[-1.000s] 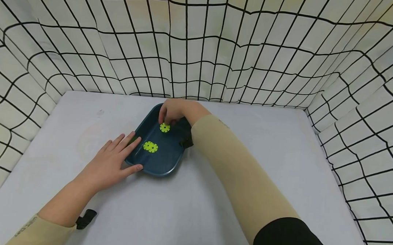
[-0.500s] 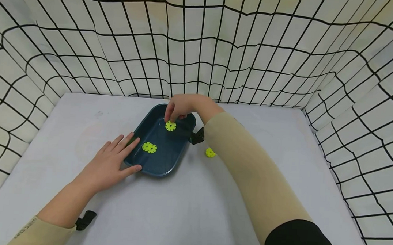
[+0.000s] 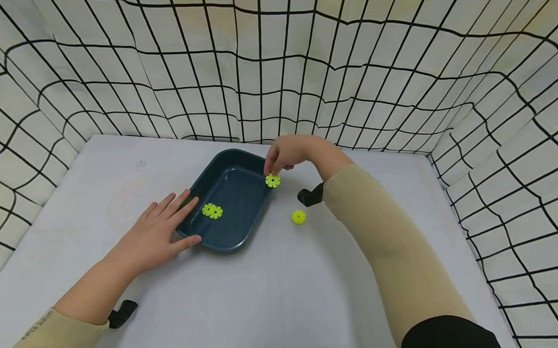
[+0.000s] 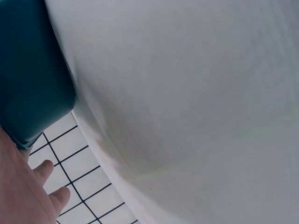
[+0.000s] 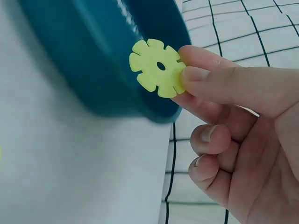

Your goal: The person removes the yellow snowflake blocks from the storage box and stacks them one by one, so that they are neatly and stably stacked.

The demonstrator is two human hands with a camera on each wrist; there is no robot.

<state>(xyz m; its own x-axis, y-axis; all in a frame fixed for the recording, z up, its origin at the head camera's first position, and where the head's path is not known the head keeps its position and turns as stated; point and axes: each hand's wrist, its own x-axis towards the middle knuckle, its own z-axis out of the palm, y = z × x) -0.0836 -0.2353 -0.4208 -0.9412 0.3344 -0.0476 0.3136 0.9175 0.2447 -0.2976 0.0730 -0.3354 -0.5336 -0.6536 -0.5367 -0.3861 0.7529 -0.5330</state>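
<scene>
On the white table point(image 3: 254, 308), a blue tray point(image 3: 232, 231) sits between the hands. The left hand point(image 3: 152, 238) is spread, fingers straight, touching the tray's edge, while the right hand point(image 3: 286, 153) pinches a yellow disc point(image 5: 152, 71) between thumb and fingers by the opposite rim. Two overlapping discs point(image 3: 212, 211) lie in the tray just right of the left fingertips, and a loose disc point(image 3: 298, 217) lies on the table, nearer the person than the right hand.

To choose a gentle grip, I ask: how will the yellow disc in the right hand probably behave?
The yellow disc is probably fairly stiff: it looks flat though the right hand pinches only its edge. It seems thin, so likely light. Its notched outline would probably make rolling bumpy.
</scene>
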